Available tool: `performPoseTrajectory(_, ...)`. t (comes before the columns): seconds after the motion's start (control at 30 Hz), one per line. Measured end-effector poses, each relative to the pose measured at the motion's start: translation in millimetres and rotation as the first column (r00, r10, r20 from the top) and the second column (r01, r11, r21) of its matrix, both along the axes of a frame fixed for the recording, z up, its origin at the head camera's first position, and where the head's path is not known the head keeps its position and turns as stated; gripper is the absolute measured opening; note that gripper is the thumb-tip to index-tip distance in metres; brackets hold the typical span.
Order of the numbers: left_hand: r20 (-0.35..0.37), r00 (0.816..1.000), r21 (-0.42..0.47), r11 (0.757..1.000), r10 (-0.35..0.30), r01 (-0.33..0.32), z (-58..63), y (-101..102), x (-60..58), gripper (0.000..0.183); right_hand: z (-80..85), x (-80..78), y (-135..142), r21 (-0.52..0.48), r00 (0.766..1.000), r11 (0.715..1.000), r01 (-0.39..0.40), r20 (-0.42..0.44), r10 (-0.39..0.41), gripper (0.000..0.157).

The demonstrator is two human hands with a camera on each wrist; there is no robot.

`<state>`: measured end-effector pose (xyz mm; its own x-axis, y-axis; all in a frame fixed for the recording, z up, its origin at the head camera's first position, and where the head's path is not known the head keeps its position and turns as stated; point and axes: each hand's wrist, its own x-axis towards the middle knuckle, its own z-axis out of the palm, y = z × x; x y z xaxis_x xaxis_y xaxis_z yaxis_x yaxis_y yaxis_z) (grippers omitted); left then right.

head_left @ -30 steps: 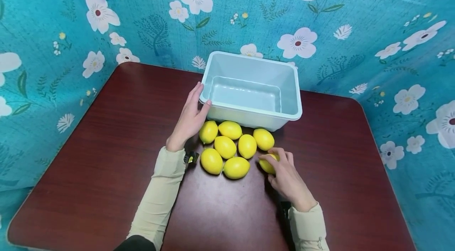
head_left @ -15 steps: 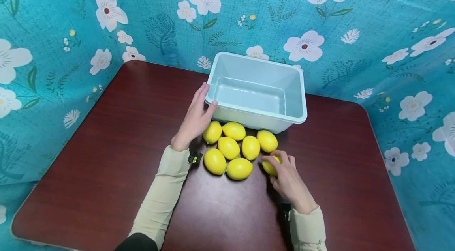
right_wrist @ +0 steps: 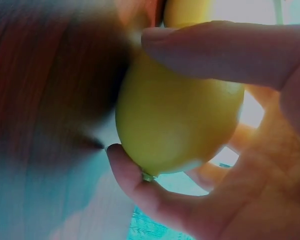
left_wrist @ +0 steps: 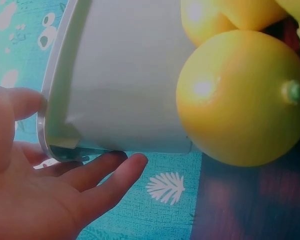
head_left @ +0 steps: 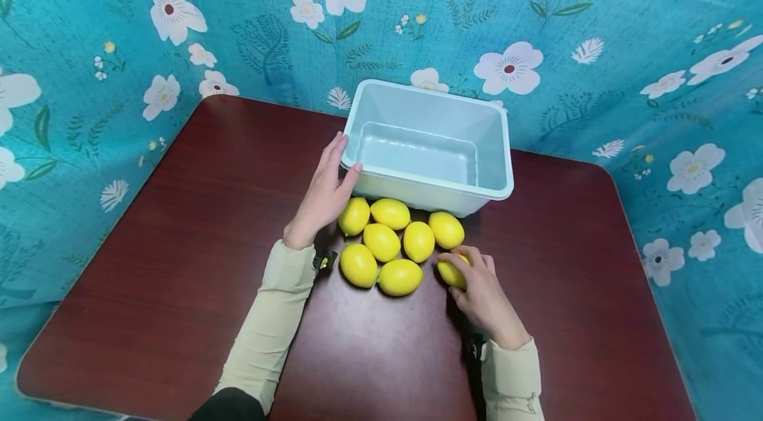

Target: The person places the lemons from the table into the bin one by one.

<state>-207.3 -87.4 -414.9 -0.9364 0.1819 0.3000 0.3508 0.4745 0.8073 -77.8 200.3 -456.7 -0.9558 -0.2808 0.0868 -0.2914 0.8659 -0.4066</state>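
My left hand point(head_left: 324, 192) is at the near left corner of a light blue plastic bin point(head_left: 429, 188). Its thumb touches the front rim and its fairly straight fingers lie along the left side; in the left wrist view, the palm is apart from the bin wall point(left_wrist: 125, 75). With thumb and fingers, my right hand point(head_left: 485, 295) grips a yellow lemon point(head_left: 451, 273) low over the table, to the right of the other lemons. The right wrist view shows that lemon point(right_wrist: 175, 115) between the thumb and the curled fingers, its tip pointing down in the picture.
Several loose lemons point(head_left: 381, 242) sit clustered on the dark red wooden table point(head_left: 179, 242) right before the bin. The bin's inside point(head_left: 417, 153) holds nothing. A blue flowered cloth point(head_left: 417, 10) hangs behind and beside the table.
The head view has shifted a little. Both hands keep their places, the left at the bin's corner and the right around the lemon; the bin and lemons stay put.
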Motion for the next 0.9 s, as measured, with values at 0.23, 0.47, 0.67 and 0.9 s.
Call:
performPoseTrajectory(0.23, 0.003, 1.000, 0.004, 1.000, -0.003, 0.003, 0.8, -0.3, -0.1, 0.061, 2.2, 0.4, 0.0, 0.000, 1.000, 1.000, 0.008, 0.027, -0.008, 0.055)
performPoseTrajectory(0.47, 0.010, 1.000, 0.001, 1.000, 0.000, 0.000, -0.7, 0.4, 0.0, 0.061, 0.5, 2.7, -0.4, 0.009, 0.998, 1.000, 0.027, 0.050, -0.027, 0.055)
performPoseTrajectory(0.67, 0.031, 1.000, 0.002, 1.000, 0.005, -0.005, 0.3, 0.9, 0.7, 0.061, 0.1, 2.4, 0.1, 0.013, 0.999, 1.000, 0.027, 0.045, -0.027, 0.056)
performPoseTrajectory(0.9, 0.050, 0.999, -0.016, 1.000, 0.011, -0.011, 0.9, -0.4, 1.9, 0.062, 1.7, 3.2, 3.0, 0.023, 0.998, 1.000, 0.017, 0.053, -0.018, 0.057)
